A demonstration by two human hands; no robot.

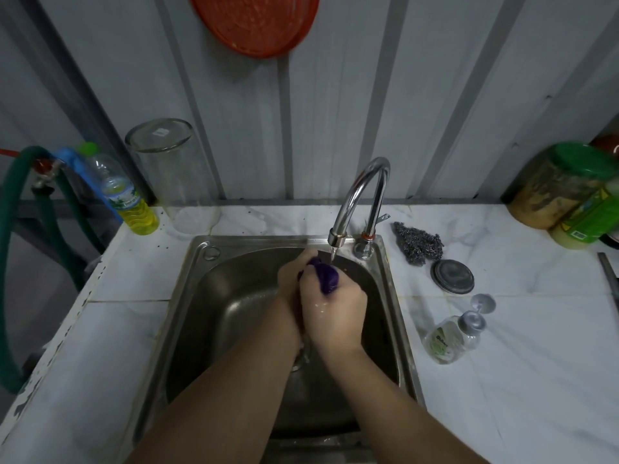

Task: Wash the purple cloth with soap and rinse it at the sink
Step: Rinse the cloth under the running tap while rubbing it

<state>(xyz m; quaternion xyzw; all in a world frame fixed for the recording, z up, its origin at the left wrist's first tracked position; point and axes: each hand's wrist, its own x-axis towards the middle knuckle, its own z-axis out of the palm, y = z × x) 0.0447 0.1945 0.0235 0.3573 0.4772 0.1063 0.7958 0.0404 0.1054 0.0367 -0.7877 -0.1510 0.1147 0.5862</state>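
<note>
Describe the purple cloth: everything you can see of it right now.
The purple cloth is a deep violet fabric, bunched into a small wad, so its full shape and size are hidden. It looks wet. It sits over the metal sink, just below the spout of the chrome tap, where a thin stream of water falls near it. Both hands wrap it: the left hand from the left, the right hand from below and right, fingers curled round it. Only its top bulges out between them.

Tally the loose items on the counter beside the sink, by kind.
Bottles: 2, yellow-liquid bottle, soap pump bottle
Jars: 2, clear glass jar, green-lidded jar
Scourers: 1, steel wool
Round lids: 1, metal lid
Total: 6
</note>
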